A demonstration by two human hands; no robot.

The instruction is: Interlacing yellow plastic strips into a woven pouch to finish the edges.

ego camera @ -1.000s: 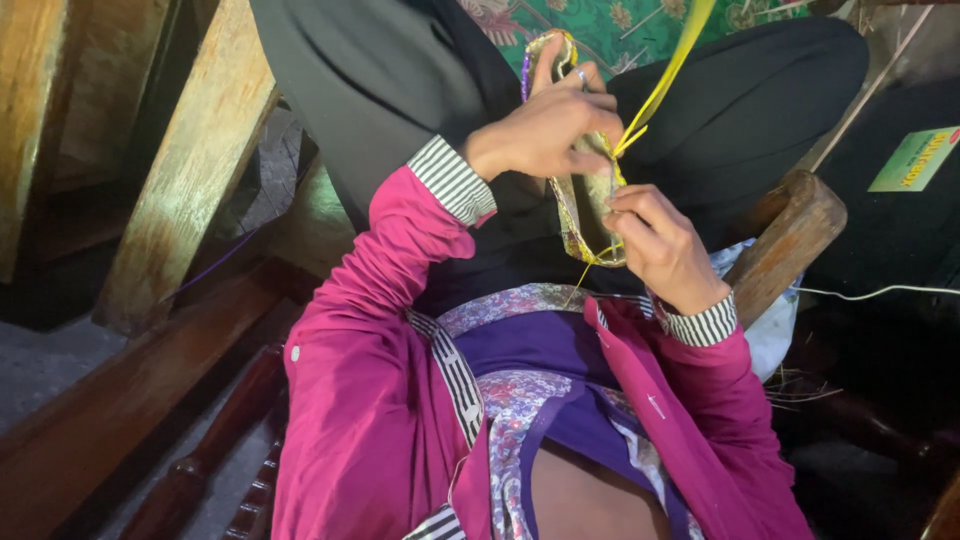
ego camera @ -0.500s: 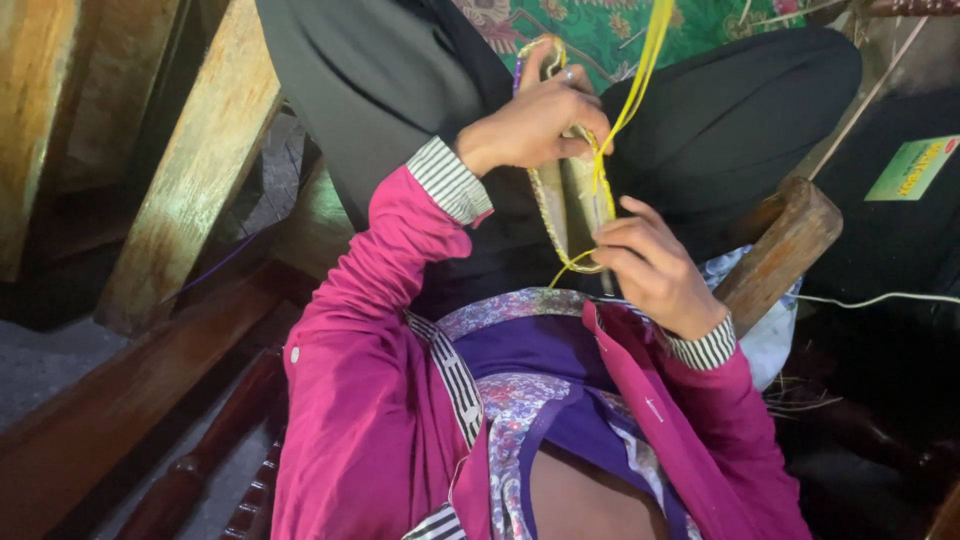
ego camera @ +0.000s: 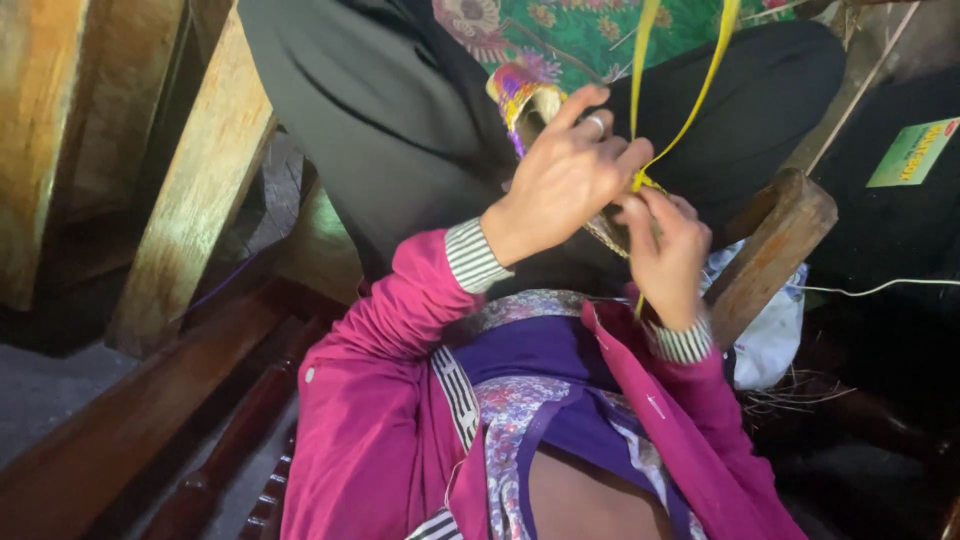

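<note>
The left hand (ego camera: 565,180) curls over a small woven piece (ego camera: 530,95) of straw and purple held above the dark-trousered lap (ego camera: 380,110), its grip pressed together on the piece and on a yellow strip (ego camera: 690,105). The right hand (ego camera: 665,250), just beside and touching it, pinches the same strip, which runs up out of view. A wooden post (ego camera: 775,245) stands right of the hands.

Glossy plastic-looking yellow strip (ego camera: 690,110) — woven straw-like band (ego camera: 530,95) (rough), worn matt wooden beam (ego camera: 195,190), cloth jacket (ego camera: 390,420).
</note>
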